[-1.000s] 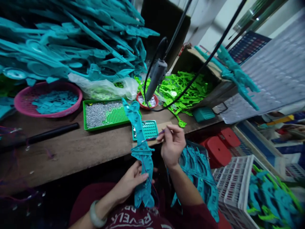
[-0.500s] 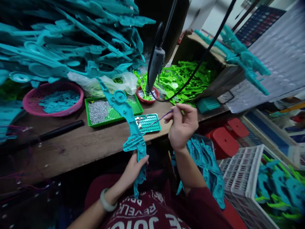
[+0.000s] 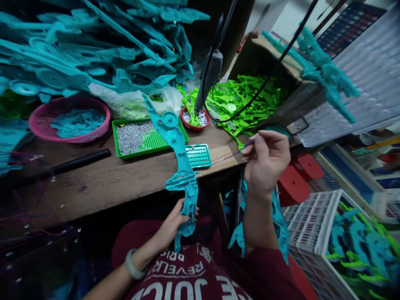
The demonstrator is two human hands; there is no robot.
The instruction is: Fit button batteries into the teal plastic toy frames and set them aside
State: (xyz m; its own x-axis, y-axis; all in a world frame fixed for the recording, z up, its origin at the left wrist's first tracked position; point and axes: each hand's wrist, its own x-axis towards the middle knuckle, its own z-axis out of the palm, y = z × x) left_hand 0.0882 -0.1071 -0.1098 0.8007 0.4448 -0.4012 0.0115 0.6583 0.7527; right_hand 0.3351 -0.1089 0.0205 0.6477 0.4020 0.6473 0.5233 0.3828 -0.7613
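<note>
My left hand [image 3: 173,223] grips the lower end of a long teal plastic part [image 3: 177,159] and holds it upright over the bench edge. My right hand [image 3: 268,160] is off to the right of it, fingers pinched on a thin purple wire [image 3: 231,154] that runs back toward the teal part. A small teal tray of screws [image 3: 198,155] lies on the wooden bench [image 3: 103,183] just behind the part. A green tray [image 3: 137,140] with a heap of small silver screws sits behind that.
A hanging electric screwdriver [image 3: 209,80] on black cables dangles over a red bowl [image 3: 198,119]. Teal parts are heaped at the back left, green parts fill a cardboard box [image 3: 268,62], a pink basket [image 3: 69,118] stands left, a white crate [image 3: 315,237] lower right.
My right hand has drawn the purple wire out to the right and upward, away from the teal part. The left hand has tilted the part and kept hold of its lower end.
</note>
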